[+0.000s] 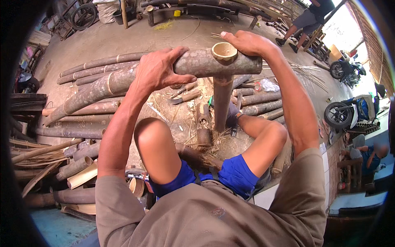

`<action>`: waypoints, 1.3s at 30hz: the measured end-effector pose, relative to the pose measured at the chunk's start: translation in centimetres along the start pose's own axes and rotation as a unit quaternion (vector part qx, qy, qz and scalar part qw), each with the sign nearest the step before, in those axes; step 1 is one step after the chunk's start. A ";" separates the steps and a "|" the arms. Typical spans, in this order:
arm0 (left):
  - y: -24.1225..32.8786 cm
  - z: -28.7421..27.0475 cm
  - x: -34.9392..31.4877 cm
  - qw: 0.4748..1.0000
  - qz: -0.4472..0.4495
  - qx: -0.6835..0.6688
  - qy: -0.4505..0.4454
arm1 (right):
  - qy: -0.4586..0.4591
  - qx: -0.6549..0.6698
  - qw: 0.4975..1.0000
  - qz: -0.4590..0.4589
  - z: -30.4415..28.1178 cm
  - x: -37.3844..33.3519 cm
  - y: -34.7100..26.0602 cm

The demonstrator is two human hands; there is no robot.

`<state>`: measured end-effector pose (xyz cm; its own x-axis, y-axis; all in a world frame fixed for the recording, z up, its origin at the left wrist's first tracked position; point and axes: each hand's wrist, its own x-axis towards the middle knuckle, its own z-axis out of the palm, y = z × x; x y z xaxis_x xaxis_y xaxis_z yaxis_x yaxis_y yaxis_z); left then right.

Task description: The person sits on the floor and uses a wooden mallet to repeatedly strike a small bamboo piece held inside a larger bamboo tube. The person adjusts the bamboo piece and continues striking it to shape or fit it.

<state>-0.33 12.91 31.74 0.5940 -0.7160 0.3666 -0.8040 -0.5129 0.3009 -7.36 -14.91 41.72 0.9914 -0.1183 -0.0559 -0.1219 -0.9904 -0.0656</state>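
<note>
A long mottled bamboo pole (197, 64) lies crosswise in front of me and slopes down to the floor on the left. An upright bamboo post (222, 103) meets its right part from below. A pale hollow bamboo rim (224, 50) stands out of the pole's top above that post. My left hand (160, 68) is wrapped round the pole, thumb on the near side. Near the right end, my right hand (249, 43) grips the pole over its top and far side; some of its fingers are hidden.
Between my legs, a wooden-handled knife (185, 97) and a cut bamboo piece (203, 131) lie among shavings. Bamboo poles (82, 131) are stacked left, more (261, 103) right. A person (308, 20) stands far right; another (368, 158) sits right. A motorcycle (349, 113) is parked there.
</note>
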 end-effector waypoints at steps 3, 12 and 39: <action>-0.3 -0.1 0.0 1.000 -0.006 0.005 -0.001 | -0.008 0.000 0.999 0.043 -4.3 0.0 -2.2; -0.1 0.0 0.4 1.000 0.007 0.000 0.002 | 0.016 0.026 0.998 0.063 0.6 -0.2 0.1; 2.4 -0.5 3.5 0.998 0.060 -0.008 -0.025 | 0.123 -0.049 0.991 -0.029 2.9 -2.3 2.3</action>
<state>-0.17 9.39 34.14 0.4909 -0.7947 0.3572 -0.8686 -0.4147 0.2711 -10.03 -16.71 38.81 0.9796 -0.0624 0.1908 -0.0705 -0.9969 0.0358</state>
